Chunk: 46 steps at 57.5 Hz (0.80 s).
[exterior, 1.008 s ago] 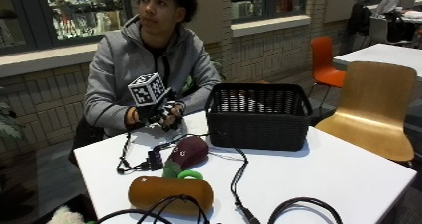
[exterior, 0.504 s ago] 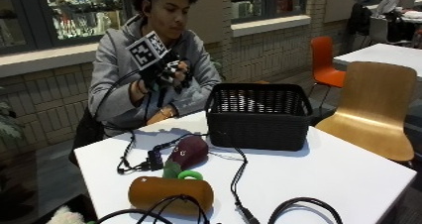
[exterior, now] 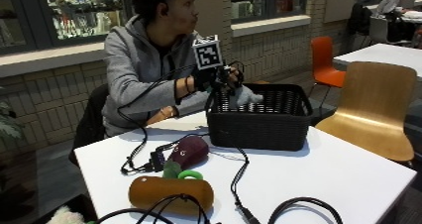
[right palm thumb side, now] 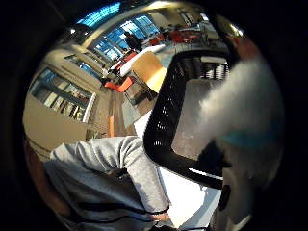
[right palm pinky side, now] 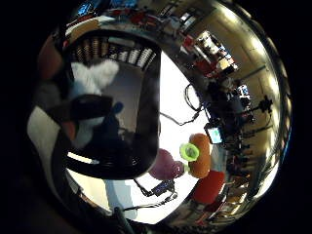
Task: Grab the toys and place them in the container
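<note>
Now gloved right hand [exterior: 214,80] raised above the black basket [exterior: 257,127], fingers curled round a white plush toy [exterior: 247,96] hanging over the basket's open top, purple plush [exterior: 188,151] and brown plush [exterior: 170,194] lying on the white table [exterior: 316,174]

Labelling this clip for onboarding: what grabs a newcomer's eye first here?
The black-gloved right hand holds a fluffy white plush toy over the black woven plastic basket at the back of the white table. Nearer the camera, a maroon eggplant plush and a brown bread-shaped plush lie on the table, with a green ring between them.
</note>
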Each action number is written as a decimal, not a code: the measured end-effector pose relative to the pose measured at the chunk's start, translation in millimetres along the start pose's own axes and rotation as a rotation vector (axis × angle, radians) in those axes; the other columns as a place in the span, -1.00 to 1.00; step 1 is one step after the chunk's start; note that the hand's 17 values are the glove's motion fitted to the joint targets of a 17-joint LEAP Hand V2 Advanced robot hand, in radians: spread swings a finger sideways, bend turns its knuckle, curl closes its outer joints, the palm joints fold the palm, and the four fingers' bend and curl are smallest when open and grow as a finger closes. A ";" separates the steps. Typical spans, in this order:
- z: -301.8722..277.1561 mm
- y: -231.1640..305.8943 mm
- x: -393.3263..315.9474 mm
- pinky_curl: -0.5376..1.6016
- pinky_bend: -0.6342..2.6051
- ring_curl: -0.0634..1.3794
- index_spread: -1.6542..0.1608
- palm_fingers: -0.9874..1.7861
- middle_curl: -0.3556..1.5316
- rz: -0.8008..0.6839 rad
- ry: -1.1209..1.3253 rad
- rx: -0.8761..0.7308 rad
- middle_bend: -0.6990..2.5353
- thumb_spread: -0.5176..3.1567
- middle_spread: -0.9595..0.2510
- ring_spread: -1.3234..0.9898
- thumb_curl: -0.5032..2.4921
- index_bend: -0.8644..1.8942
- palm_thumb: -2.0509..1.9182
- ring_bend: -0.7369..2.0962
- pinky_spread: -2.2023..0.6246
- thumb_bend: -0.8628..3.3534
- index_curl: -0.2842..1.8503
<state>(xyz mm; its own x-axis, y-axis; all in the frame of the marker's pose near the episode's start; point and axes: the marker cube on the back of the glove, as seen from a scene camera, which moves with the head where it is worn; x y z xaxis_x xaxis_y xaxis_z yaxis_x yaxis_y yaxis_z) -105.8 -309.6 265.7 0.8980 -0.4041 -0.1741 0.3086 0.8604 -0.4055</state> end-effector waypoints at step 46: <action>-4.1 156.4 178.1 -0.17 0.11 -0.46 0.51 -0.40 -0.18 0.556 -0.185 -0.207 -0.46 0.02 0.67 0.08 -0.43 -0.32 0.16 -0.21 0.56 -0.60 -0.58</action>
<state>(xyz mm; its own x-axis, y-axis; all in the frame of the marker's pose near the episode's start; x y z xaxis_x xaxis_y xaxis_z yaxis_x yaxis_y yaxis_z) 101.1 -248.3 167.7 0.9520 0.1637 -0.2587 -0.2718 0.8409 -0.4680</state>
